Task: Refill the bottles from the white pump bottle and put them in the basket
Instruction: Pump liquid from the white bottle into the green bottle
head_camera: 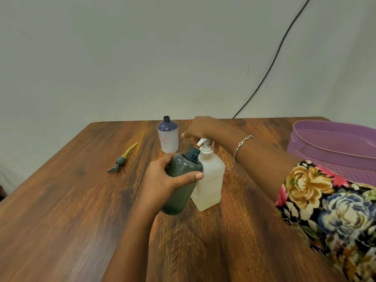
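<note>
Item: refilling step, first bottle under the spout.

Left hand (162, 180): wrapped round the dark green translucent plastic bottle (181, 192), thumb across its front, fingers behind. The bottle is uncapped, lifted off the brown wood-grain tabletop (81, 200) and tilted, its open neck up against the white pump bottle's white spout (203, 142).

Right hand (200, 129): over the pump head from the far side, fingers bent down around it. Whether it presses or only rests there cannot be told. A silver chain bracelet (242, 145) sits on that wrist.

White square-shouldered pump bottle (210, 180): upright at the tabletop's centre, touching the green bottle's right side.

Method, as judged: keep the green neck directly beneath the spout tip. Press the pump straight down in full, slow strokes so the white bottle does not tip. Hold the green bottle's tilt shallow so the liquid runs down its inner wall.

Other stock: white round bottle with purple shoulder (168, 137), uncapped, upright, far of centre. Grey-green pump cap with yellow dip tube (122, 158), lying well apart on the left. Lilac woven plastic basket (325, 159), far right, and from what shows no bottle is in it.
</note>
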